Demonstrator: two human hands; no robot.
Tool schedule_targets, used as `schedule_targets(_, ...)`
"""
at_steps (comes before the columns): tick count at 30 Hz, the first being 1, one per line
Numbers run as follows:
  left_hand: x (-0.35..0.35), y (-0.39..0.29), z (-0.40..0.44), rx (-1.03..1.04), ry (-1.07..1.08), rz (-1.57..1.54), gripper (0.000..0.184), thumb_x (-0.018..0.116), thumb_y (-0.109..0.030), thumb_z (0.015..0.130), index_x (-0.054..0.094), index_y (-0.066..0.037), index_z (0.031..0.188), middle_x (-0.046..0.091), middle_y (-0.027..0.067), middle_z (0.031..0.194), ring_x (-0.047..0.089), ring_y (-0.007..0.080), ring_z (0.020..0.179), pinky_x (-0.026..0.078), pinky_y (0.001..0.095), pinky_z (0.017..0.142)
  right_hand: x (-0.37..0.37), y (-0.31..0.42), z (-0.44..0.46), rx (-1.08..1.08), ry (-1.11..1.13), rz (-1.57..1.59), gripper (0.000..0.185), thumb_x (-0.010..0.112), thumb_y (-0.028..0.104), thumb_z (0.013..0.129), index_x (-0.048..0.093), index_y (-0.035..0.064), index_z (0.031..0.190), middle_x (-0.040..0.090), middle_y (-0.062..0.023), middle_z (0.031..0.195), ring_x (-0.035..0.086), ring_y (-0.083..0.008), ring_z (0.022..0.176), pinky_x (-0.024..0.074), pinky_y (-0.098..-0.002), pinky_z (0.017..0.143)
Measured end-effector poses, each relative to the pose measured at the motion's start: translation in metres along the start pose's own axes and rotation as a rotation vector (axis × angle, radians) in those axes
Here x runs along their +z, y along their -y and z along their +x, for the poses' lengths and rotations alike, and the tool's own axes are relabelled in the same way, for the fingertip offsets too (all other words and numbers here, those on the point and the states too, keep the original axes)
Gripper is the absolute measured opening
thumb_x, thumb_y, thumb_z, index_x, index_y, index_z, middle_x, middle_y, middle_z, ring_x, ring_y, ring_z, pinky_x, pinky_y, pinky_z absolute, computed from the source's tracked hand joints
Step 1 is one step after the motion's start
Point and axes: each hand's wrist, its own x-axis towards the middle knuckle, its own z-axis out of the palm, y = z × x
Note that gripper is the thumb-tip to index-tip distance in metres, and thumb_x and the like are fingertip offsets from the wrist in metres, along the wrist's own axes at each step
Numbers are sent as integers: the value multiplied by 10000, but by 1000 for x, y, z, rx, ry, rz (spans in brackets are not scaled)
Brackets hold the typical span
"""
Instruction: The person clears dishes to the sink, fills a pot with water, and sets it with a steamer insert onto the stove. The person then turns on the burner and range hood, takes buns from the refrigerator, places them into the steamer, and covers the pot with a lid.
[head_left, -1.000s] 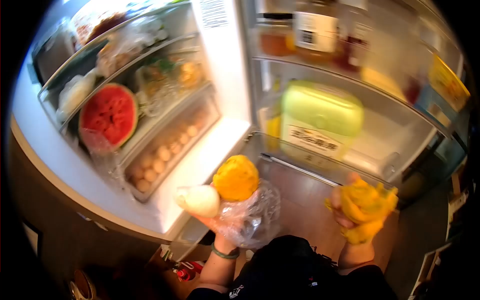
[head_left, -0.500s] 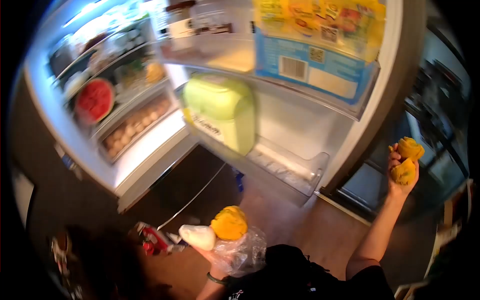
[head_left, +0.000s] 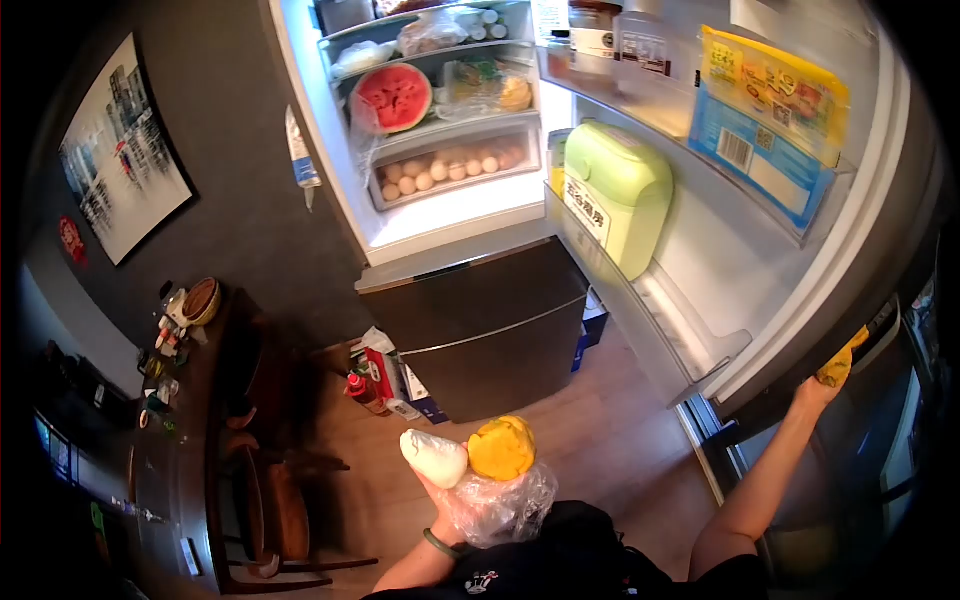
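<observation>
Low in the view, my left hand [head_left: 447, 512] is closed around a white steamed bun [head_left: 433, 458], a round yellow steamed bun [head_left: 502, 448] and a crumpled clear plastic bag [head_left: 507, 508]. The two buns sit side by side above the bag, hiding most of the fingers. At the far right, my right hand [head_left: 816, 394] holds a yellow bun [head_left: 844, 358] beside the outer edge of the open fridge door [head_left: 858, 235]. Only part of that bun shows; whether the fingers touch the door I cannot tell.
The open fridge holds half a watermelon [head_left: 393, 97], a drawer of eggs [head_left: 437, 174] and bagged food. A green container [head_left: 620, 195] and a yellow-blue packet [head_left: 770, 120] stand in the door racks. Boxes [head_left: 385, 375] lie on the floor; chairs [head_left: 280, 500] and a table are left.
The view has swung left, bringing the table and wall picture in. My right hand has lowered towards the fridge door's edge with its yellow bun. My left hand keeps its hold.
</observation>
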Motion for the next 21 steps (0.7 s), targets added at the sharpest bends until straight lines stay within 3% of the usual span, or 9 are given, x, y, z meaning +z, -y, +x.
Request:
schedule_targets(6, -18, -5, -32, 42, -57, -8, 906, 462, -788, 673, 493, -53, 1202, 497, 98, 1215, 448, 283, 1141, 321, 462, 1025, 14, -9, -47, -11, 45, 102, 367, 382, 184, 937, 459, 10, 1252, 502, -134, 1264, 507, -277, 1137, 405, -407, 992)
schedule_targets(8, -24, -9, -39, 48, -67, -13, 906, 463, -788, 672, 493, -53, 1202, 497, 99, 1215, 448, 284, 1141, 322, 463, 1024, 45, -27, -82, -115, -97, -187, 369, 375, 175, 946, 425, 9, 1271, 483, -128, 1283, 499, -263, 1142, 394, -405, 1003)
schedule_targets(9, -26, -9, -41, 47, -70, -17, 906, 464, -788, 672, 493, -53, 1202, 497, 99, 1215, 448, 284, 1141, 322, 463, 1024, 46, -37, -96, -114, -99, -185, 369, 375, 175, 946, 425, 9, 1271, 483, -128, 1283, 499, -263, 1142, 394, -405, 1003)
schedule_targets(12, -33, -11, -41, 39, -81, -29, 907, 466, -788, 670, 493, -53, 1201, 497, 99, 1215, 448, 284, 1141, 323, 463, 1023, 68, -71, -136, -260, 24, -803, 385, 375, 198, 953, 389, 6, 1286, 470, -119, 1293, 489, -245, 1148, 411, -398, 987)
schedule_targets(14, -41, -10, -42, 19, -85, -32, 907, 467, -788, 669, 493, -53, 1201, 497, 99, 1215, 448, 284, 1142, 324, 464, 1023, 144, -92, -179, 373, -12, 431, 391, 418, 252, 926, 412, 68, 1271, 475, -106, 1282, 489, -232, 1137, 467, -342, 892)
schedule_targets(15, -45, -9, -40, 4, -88, -34, 907, 468, -788, 669, 493, -53, 1201, 497, 99, 1215, 448, 284, 1142, 324, 464, 1023, 170, -102, -192, 237, 137, -9, 441, 505, 296, 865, 432, 80, 1242, 507, -102, 1198, 523, -223, 962, 482, -299, 748)
schedule_targets(16, -49, -8, -38, -14, -84, -33, 908, 469, -788, 668, 493, -53, 1201, 497, 99, 1215, 448, 284, 1142, 324, 464, 1022, 183, -104, -193, 594, 77, 567, 515, 565, 333, 812, 429, 51, 1221, 491, -118, 1100, 451, -182, 796, 433, -254, 633)
schedule_targets(17, -52, -6, -32, -43, -75, -34, 908, 469, -788, 668, 493, -53, 1200, 497, 99, 1215, 448, 284, 1142, 325, 464, 1022, 187, -107, -196, 665, 89, 629, 520, 561, 331, 813, 421, 30, 1213, 456, -145, 1050, 387, -157, 751, 391, -238, 597)
schedule_targets(21, -53, -15, -12, -168, -24, -30, 909, 472, -788, 666, 493, -53, 1200, 497, 100, 1214, 448, 284, 1142, 326, 465, 1021, 202, -115, -194, 606, -52, 452, 576, 532, 319, 802, 394, -31, 1238, 456, -238, 1084, 439, -217, 806, 436, -268, 654)
